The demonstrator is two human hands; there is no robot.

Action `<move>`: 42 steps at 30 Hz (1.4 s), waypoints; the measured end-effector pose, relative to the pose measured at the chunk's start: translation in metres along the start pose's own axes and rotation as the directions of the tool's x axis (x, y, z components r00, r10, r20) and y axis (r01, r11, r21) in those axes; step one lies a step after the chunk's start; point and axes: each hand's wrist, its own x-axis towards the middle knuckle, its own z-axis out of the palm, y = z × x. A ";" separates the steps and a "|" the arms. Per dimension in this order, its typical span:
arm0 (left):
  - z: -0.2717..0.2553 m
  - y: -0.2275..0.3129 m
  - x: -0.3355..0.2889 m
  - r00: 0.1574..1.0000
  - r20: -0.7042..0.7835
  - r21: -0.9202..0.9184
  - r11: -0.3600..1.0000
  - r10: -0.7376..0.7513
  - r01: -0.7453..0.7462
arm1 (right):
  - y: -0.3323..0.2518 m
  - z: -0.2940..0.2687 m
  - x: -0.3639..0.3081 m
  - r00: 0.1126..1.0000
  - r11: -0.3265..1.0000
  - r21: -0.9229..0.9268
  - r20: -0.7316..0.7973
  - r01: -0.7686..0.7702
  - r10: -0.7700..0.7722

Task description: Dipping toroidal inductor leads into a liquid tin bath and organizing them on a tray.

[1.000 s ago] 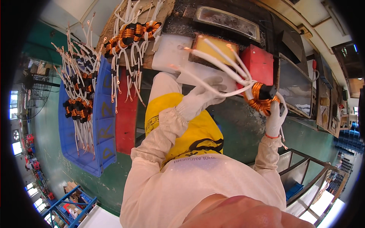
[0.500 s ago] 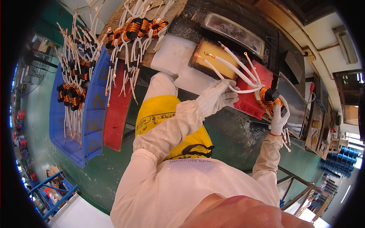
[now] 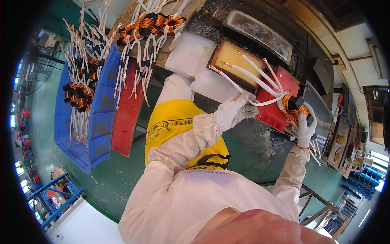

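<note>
Near the red box (image 3: 269, 114), left hand (image 3: 235, 110), looser earlier, is now apparently gripping a white lead (image 3: 230, 81); right hand (image 3: 306, 129) is holding the coil (image 3: 290, 110), giving two-handed control.

Soft, even light reaches the white-gloved right grip (image 3: 307, 129), crisp, with weak shadows. Well to its right, white rectangular window panes (image 3: 377, 157) glare, washed out; blue stacked items (image 3: 359, 179) below look soft, perhaps out of focus. Far from the grip, straight edges bend and corners blacken.
</note>
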 end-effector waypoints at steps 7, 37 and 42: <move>0.002 0.001 0.002 0.999 -0.046 -0.014 1.000 -0.003 0.002 | -0.011 0.003 0.006 1.000 0.995 -0.103 -0.013 0.017 -0.019; -0.007 0.011 0.042 0.993 0.049 -0.176 0.977 -0.110 0.117 | 0.048 -0.004 -0.004 0.952 0.980 0.145 -0.255 -0.136 0.169; -0.005 0.015 0.040 0.993 -0.008 -0.169 0.979 -0.121 0.118 | 0.036 0.004 -0.007 0.923 0.967 0.167 -0.303 -0.195 0.238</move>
